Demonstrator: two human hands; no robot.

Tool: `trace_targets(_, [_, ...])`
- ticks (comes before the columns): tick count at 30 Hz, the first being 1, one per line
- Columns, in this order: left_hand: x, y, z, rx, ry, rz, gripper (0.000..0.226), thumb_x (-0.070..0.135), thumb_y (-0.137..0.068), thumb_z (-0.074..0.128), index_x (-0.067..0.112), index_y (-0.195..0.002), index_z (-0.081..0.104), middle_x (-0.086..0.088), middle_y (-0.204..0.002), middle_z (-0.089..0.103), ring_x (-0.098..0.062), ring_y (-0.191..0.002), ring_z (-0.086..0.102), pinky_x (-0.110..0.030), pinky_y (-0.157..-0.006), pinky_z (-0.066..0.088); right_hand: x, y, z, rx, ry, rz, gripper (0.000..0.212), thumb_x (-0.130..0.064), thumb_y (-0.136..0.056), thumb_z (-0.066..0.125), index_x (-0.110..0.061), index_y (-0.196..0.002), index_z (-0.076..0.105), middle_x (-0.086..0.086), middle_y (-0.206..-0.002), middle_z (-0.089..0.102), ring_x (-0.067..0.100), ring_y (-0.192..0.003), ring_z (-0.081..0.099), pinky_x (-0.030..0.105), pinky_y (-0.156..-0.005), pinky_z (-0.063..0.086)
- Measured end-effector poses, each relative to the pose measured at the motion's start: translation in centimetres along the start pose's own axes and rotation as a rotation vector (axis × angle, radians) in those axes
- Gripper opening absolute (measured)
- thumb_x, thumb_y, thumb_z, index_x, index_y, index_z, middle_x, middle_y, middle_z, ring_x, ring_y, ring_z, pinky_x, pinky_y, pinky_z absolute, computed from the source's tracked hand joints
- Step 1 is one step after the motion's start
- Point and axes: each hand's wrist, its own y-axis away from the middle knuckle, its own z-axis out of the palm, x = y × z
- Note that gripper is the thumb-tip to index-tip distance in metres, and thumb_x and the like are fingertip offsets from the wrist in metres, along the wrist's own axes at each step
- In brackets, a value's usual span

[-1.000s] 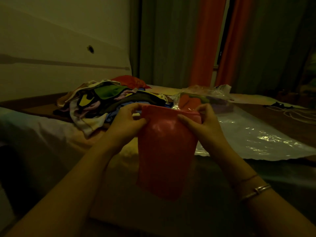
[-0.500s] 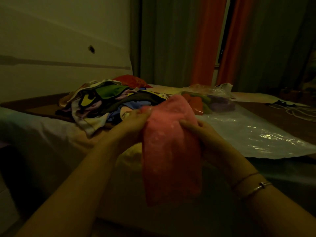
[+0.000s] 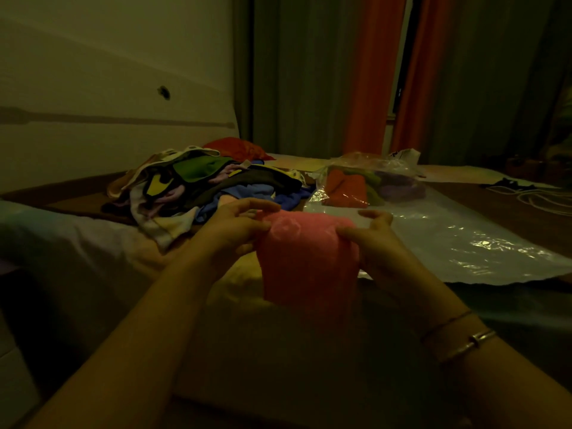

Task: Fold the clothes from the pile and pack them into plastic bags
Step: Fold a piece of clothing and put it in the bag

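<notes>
Pink cloth [image 3: 306, 258], soft and limp, hangs at centre frame between both hands. The left hand [image 3: 230, 232] pinches its top edge at nine o'clock, the right hand [image 3: 376, 239] at three. A loose pinch could drop the fold. Clothes pile [image 3: 198, 184] at eleven, filled bag [image 3: 368, 181] at one.

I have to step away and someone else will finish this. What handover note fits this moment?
Left hand and right hand both pinch the top edge of the pink garment, which hangs between them, not yet fully folded.
The unfolded pile lies behind on the bed.
One plastic bag already holds folded clothes; an empty plastic bag lies flat on the right.
Left: finish folding, bag it, continue the pile.
</notes>
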Motion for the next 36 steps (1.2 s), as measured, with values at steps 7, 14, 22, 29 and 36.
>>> trace_targets(7, [-0.2, 0.5, 0.7, -0.132, -0.255, 0.037, 0.075, -0.014, -0.074, 0.068, 0.033, -0.131, 0.054, 0.001, -0.131, 0.045, -0.028, -0.114, 0.055, -0.048, -0.086, 0.055, 0.4, 0.9, 0.8, -0.230, 0.394, -0.179, 0.079, -0.011, -0.066, 0.084, -0.027, -0.131, 0.042, -0.005, -0.116, 0.042, 0.018, -0.107, 0.050, 0.040, -0.086, 0.054])
trace_targets(14, [-0.5, -0.6, -0.3, -0.003, -0.329, 0.194, 0.072, -0.015, -0.073, 0.067, 0.029, -0.129, 0.056, -0.009, -0.140, 0.043, -0.029, -0.129, 0.043, -0.054, -0.090, 0.051, 0.3, 1.0, 1.0, -0.285, 0.797, -0.250, 0.086, -0.005, -0.069, 0.080, -0.028, -0.138, 0.034, 0.008, -0.136, 0.030, 0.024, -0.112, 0.044, 0.031, -0.081, 0.053])
trace_targets(22, [-0.3, 0.2, 1.8, -0.218, -0.929, 0.249, 0.059, -0.002, -0.071, 0.073, 0.023, -0.123, 0.059, -0.001, -0.114, 0.047, -0.018, -0.103, 0.052, -0.033, -0.087, 0.050, 0.3, 1.4, 0.8, -0.202, 0.933, -0.453, 0.036, -0.010, -0.078, 0.071, -0.018, -0.112, 0.062, 0.000, -0.097, 0.059, 0.006, -0.075, 0.053, 0.017, -0.062, 0.046])
trace_targets(29, [-0.2, 0.4, 1.5, -0.083, -1.024, 0.274, 0.017, 0.004, -0.079, 0.065, 0.016, -0.067, 0.062, -0.015, -0.094, 0.066, -0.016, -0.081, 0.050, -0.021, -0.057, 0.038, -0.2, 1.1, -0.1, -0.207, 1.027, -0.448, 0.028, -0.012, -0.076, 0.073, -0.021, -0.099, 0.061, -0.005, -0.086, 0.058, 0.010, -0.079, 0.057, 0.019, -0.061, 0.041])
trace_targets(36, [0.2, 0.5, -0.3, -0.046, -0.396, 0.151, 0.034, 0.022, -0.075, 0.078, 0.011, -0.105, 0.071, -0.007, -0.101, 0.073, -0.020, -0.094, 0.069, -0.034, -0.083, 0.056, -0.3, 0.5, -0.5, -0.200, 0.477, -0.365, 0.031, -0.001, -0.078, 0.070, -0.017, -0.103, 0.059, 0.001, -0.088, 0.062, 0.016, -0.079, 0.061, 0.016, -0.061, 0.049])
